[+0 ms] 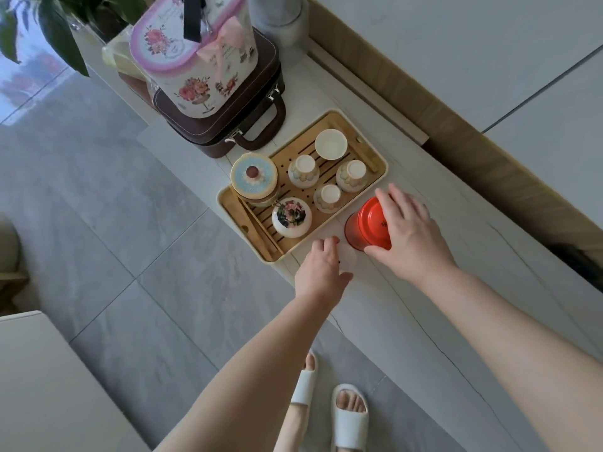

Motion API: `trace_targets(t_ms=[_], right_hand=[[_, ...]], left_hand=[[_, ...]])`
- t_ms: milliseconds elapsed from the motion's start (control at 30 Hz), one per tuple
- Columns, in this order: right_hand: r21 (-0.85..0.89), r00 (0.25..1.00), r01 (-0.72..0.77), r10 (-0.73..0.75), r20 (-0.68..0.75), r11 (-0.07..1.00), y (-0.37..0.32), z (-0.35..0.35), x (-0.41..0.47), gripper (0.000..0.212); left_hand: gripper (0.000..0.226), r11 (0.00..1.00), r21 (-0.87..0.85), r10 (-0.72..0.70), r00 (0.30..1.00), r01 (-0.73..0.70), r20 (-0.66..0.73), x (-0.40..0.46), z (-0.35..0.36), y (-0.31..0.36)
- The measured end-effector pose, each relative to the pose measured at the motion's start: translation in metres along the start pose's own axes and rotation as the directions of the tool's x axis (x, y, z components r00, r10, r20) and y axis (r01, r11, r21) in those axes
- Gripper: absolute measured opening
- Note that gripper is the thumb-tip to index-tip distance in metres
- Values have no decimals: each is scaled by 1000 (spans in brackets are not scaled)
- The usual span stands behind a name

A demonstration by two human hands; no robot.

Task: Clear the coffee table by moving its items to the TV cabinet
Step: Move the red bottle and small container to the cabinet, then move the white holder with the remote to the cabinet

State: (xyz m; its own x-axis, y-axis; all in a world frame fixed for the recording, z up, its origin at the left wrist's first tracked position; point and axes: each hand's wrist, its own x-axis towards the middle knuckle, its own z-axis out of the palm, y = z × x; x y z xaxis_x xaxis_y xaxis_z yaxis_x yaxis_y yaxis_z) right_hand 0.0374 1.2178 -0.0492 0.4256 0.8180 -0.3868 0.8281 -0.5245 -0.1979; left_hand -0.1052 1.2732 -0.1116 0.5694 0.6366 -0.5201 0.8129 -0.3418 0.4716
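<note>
Floral box (195,57): stands on brown case (225,125), far left of TV cabinet (456,305).
Tea tray (378,158): holds lidded jar, teapot, four cups.
Left hand (321,269): fingers curled on cabinet edge beside tray; whether it grips anything, cannot tell.
Right hand (408,233): clasped around red tin (365,228), which stands on cabinet just right of tray.

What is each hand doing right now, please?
Left hand: closed on a white, translucent object on the cabinet top; what it is cannot be told.
Right hand: gripping the red tin.
</note>
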Motion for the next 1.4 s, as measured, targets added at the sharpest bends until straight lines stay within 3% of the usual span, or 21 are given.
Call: trace_targets(t_ms=[167, 333, 600, 767, 1100, 1400], right_hand=[[-30, 999, -3, 5, 45, 1000, -2, -10, -14, 89], [-8, 999, -6, 6, 35, 1000, -14, -28, -54, 79], [-71, 971, 239, -237, 37, 968, -51, -80, -141, 57], [-141, 908, 419, -418, 40, 897, -97, -128, -195, 49], [-172, 743, 669, -660, 116, 723, -228, -159, -294, 55], [-254, 565, 822, -785, 254, 510, -356, -128, -390, 49]], left_hand=[[75, 999, 0, -45, 999, 45, 7, -19, -14, -3], [52, 993, 8, -118, 993, 118, -3, -65, -34, -2], [45, 983, -54, -181, 980, 177, -77, -180, -87, 5], [40, 956, -81, -292, 935, 281, -201, -267, -133, -1], [40, 885, -203, -466, 782, 419, -414, -443, -197, -30], [39, 756, -404, -653, 633, 514, -416, -595, -193, -97]])
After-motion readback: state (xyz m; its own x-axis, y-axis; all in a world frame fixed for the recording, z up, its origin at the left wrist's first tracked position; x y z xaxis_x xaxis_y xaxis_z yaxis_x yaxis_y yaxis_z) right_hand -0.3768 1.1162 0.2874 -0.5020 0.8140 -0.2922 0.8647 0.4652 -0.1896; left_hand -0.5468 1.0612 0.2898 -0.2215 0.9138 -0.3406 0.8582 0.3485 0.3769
